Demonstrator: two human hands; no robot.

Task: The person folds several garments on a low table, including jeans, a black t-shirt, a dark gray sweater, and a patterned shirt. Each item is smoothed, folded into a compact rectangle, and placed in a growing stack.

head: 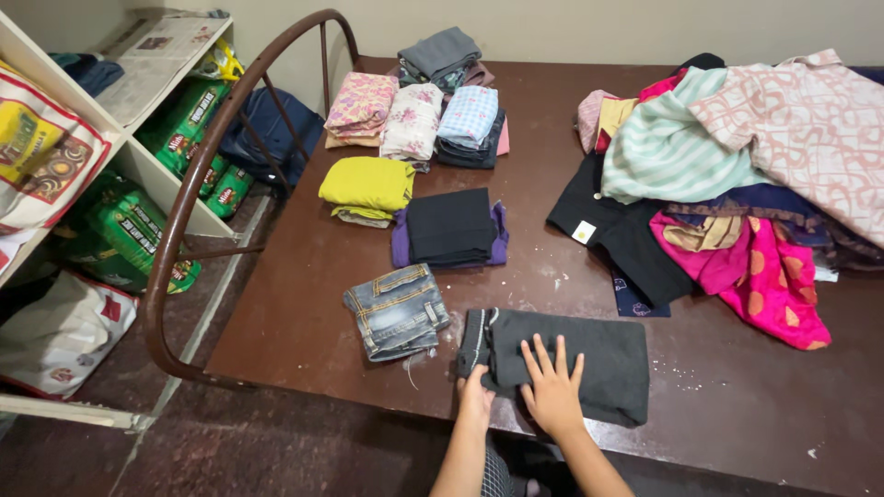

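Note:
A folded dark grey garment (599, 364) lies at the near edge of the brown bed board (755, 387). My right hand (552, 387) rests flat on it, fingers spread. My left hand (475, 396) grips the garment's near left corner. Just left of it sits a folded pair of blue jeans (396, 311). Beyond are a folded black piece on a purple one (451, 228) and a folded yellow garment (368, 184).
Several more folded clothes (414, 115) are stacked at the far end. A loose heap of unfolded clothes (737, 175) covers the right side. A curved metal bed rail (184, 202) stands at left, with white shelves (138, 156) holding green packets and bags.

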